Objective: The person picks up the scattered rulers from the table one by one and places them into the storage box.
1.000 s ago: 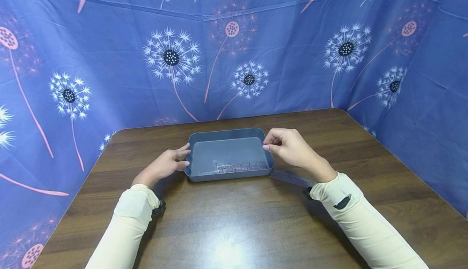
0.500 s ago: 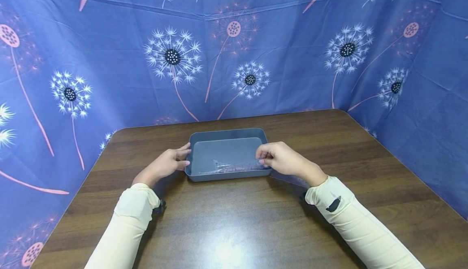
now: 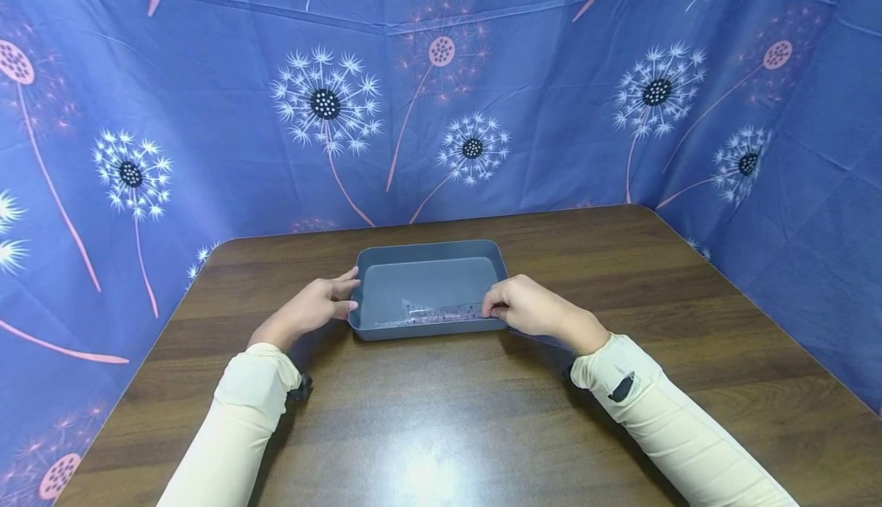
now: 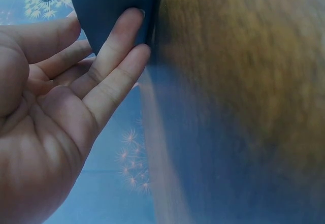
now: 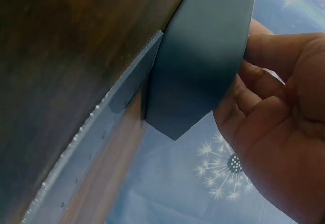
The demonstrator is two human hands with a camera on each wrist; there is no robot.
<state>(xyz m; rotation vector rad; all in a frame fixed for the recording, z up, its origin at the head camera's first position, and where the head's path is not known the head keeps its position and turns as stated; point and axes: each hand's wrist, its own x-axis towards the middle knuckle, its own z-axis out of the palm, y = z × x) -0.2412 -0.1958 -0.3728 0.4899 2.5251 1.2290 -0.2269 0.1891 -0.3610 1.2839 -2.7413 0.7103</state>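
A shallow dark grey tray (image 3: pixel 427 281) stands on the table, and along its front inner side lies a clear ruler (image 3: pixel 441 314) with dark markings. At the tray's left end my left hand (image 3: pixel 306 309) touches the wall with straight, spread fingertips (image 4: pixel 133 26). My right hand (image 3: pixel 530 308) reaches over the front right corner, fingers bent down at the right end of that ruler. Its fingertips are hidden behind the tray wall in the right wrist view, so a grip on the ruler cannot be confirmed. A second clear ruler (image 5: pixel 96 132) lies on the table against the tray's right side.
The brown wooden table (image 3: pixel 386 415) carries the tray near its back edge. Behind and to the right hangs a blue curtain (image 3: pixel 551 93) with dandelion prints. Both wrists wear dark devices under cream sleeves (image 3: pixel 255 392).
My right hand has moved from the tray's right rim forward and down to the right end of the ruler inside. My left hand, the tray and that ruler look unmoved.
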